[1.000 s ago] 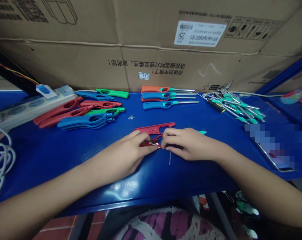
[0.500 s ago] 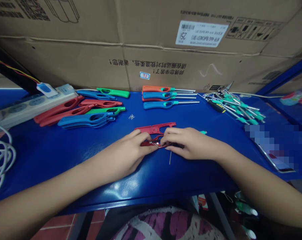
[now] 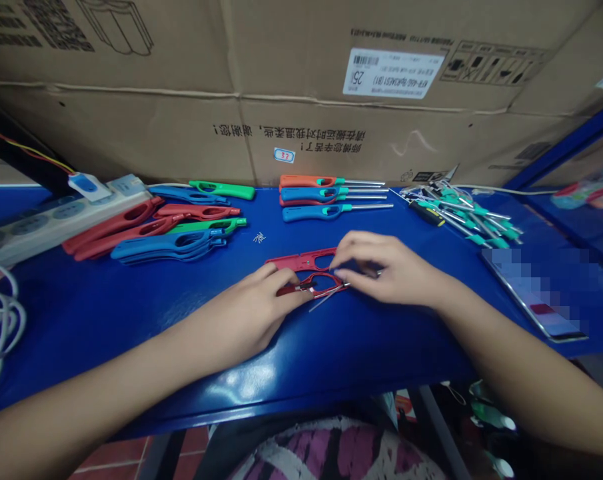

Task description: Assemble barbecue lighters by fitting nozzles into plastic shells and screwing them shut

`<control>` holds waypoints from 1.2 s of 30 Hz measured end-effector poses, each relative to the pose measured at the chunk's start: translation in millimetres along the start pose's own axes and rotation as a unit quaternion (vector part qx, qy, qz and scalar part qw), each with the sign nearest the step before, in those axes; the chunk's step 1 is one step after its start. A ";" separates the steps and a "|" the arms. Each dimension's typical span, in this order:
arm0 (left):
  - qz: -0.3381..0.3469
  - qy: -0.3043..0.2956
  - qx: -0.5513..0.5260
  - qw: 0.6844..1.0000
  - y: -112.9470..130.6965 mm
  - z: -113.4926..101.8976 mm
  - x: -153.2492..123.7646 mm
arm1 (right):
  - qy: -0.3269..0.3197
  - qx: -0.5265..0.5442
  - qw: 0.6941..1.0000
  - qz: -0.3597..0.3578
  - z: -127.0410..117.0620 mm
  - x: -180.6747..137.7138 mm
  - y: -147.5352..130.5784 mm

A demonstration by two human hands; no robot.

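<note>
My left hand (image 3: pixel 256 300) is closed on the near shell (image 3: pixel 287 289), thumb along its near edge, fingers over its left end, so that end is covered. My right hand (image 3: pixel 388 267) is curled over the other end, thumb and forefinger almost meeting; a thin rod (image 3: pixel 325 298) slants out from the thumb tip, but I cannot tell whether I'm pinching it or only touching it. My own fingers also hide whatever lies under that palm, bar a glint of metal. Between my hands I make out a dark part (image 3: pixel 306 286) inside the near shell, too small to name. Just beyond lies the far shell (image 3: pixel 306 259), red too, its right tip behind my right fingers. Farther out on the table (image 3: pixel 381 353) are tiny pins (image 3: pixel 260 237), too fine to count, and lighters (image 3: pixel 306 194), a red one mostly covered by a blue. To the left, handles (image 3: pixel 166 247) overlap beside a power strip (image 3: pixel 48 217) cut off by the view; to the right, nozzles (image 3: pixel 476 217) tangle near a phone (image 3: pixel 546 300), its screen partly blurred into blocks
</note>
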State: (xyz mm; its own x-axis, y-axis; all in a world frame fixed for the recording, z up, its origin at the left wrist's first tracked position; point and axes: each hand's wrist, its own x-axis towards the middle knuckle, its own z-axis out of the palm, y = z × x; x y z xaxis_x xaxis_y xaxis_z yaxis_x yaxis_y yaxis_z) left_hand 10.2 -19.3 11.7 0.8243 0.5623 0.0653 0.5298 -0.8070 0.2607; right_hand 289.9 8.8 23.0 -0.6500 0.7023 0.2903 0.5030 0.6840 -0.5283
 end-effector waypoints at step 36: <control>-0.027 0.049 0.023 0.998 -2.8 2.9 -1.7 | 0.171 -0.276 0.850 0.415 -72.5 -43.4 173.4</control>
State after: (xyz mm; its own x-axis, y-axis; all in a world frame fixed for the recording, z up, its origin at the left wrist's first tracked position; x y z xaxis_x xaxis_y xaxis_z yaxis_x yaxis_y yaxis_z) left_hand 7.9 -18.5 8.0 0.7724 0.6181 0.1464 0.5830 -0.7813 0.2228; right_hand 446.6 111.2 -23.4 0.2159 0.9398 0.2649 0.9593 -0.1536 -0.2370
